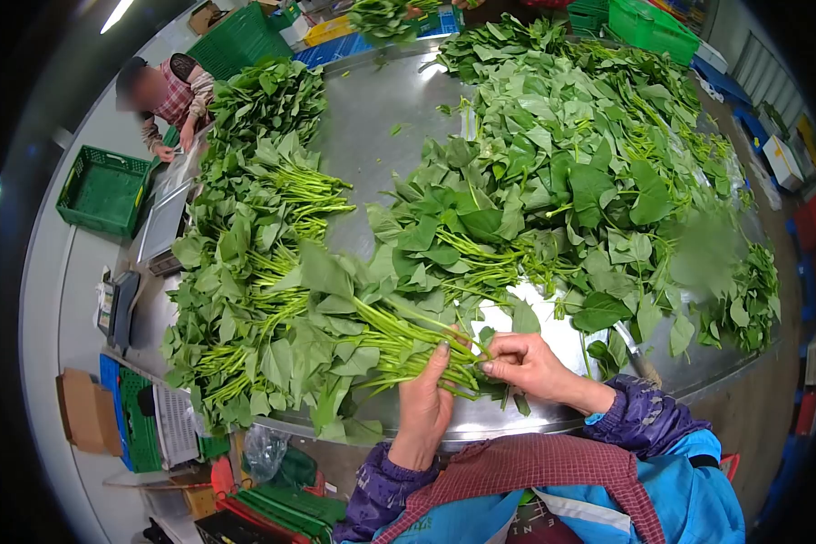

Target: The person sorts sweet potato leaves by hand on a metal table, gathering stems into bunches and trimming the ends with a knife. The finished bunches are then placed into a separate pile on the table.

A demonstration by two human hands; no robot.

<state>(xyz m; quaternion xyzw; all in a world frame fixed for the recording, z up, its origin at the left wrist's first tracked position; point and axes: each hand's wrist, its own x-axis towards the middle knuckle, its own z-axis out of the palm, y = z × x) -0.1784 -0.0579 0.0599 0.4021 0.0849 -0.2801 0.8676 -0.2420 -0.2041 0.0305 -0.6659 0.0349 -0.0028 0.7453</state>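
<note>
My left hand (pixel 424 399) is wrapped round the stem ends of a bunch of leafy greens (pixel 385 331) above the metal table's near edge. The leaves of this bunch point up and to the left. My right hand (pixel 526 364) is just right of it, thumb and fingers pinched together at the stem ends. Bundled greens (pixel 272 272) lie in a row on the left side, stems facing right. A large heap of loose greens (pixel 562 154) covers the right part of the metal table (pixel 363 127).
At the upper left a person (pixel 177 100) works beside the table. A green crate (pixel 106 190) stands below that person. A knife-like tool (pixel 639 354) lies near the table's front edge, right of my hands. More crates (pixel 653 32) are at the back.
</note>
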